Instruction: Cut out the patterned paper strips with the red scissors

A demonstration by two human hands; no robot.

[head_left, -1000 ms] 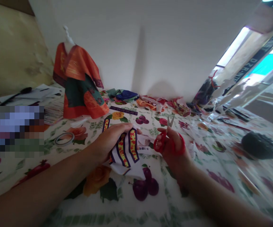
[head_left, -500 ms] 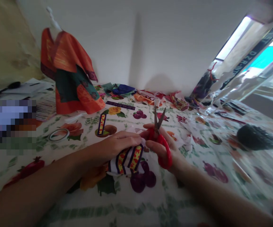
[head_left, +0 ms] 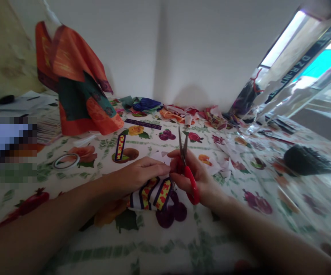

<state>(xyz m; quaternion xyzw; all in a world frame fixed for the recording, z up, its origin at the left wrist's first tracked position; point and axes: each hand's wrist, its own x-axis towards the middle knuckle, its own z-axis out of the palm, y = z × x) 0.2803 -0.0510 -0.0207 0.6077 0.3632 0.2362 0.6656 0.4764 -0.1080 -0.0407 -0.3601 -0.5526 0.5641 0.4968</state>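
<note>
My left hand (head_left: 144, 172) is closed on a striped piece of fabric (head_left: 155, 193) in white, dark purple and yellow-red pattern, which hangs below its fingers. Red-handled scissors (head_left: 192, 185) rest in my right hand (head_left: 196, 173), blades pointing up and away and slightly apart. The fingertips of both hands meet at the upper edge of the fabric; what exactly is pinched between them is too small to make out. A short yellow-and-purple strip (head_left: 120, 148) lies on the tablecloth beyond my left hand, and a longer dark purple strip (head_left: 142, 124) lies behind it.
A small dress form in an orange and green robe (head_left: 79, 84) stands at the back left. A roll of tape (head_left: 66, 162) lies left of my hands. Fabric scraps (head_left: 182, 114) line the wall. White scraps (head_left: 225, 168) and a dark bristly bundle (head_left: 304, 160) are on the right.
The scissors have turned in my right hand, their blades narrower in view, and that hand has come slightly nearer the left. The whole view has shifted a little.
</note>
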